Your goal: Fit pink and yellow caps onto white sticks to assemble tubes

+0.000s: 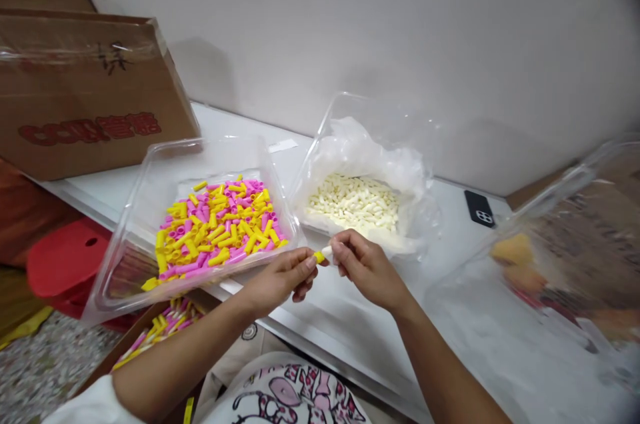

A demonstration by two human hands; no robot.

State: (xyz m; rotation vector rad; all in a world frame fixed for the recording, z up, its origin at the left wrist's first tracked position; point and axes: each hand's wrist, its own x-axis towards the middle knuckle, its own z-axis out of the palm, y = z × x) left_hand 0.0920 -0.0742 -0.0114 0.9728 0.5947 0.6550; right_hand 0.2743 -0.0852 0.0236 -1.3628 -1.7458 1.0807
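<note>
My left hand (290,274) pinches a short yellow plastic tube (319,257) between thumb and fingers. My right hand (361,264) grips a small white piece (327,252), whose end meets the tube's end; whether it sits inside cannot be made out. Left of my hands, a clear plastic bin (120,237) holds a heap of pink and yellow tubes (220,224). Just beyond my right hand, a second clear bin (345,101), lined with a plastic bag (360,144), contains many white pieces (355,201).
A black phone (479,208) lies on the white table (450,237). Cardboard box (90,91) at left; red stool (65,264) below it. An open box of pink, yellow and white pieces (165,324) sits under the table edge. Clear plastic (540,277) covers the right side.
</note>
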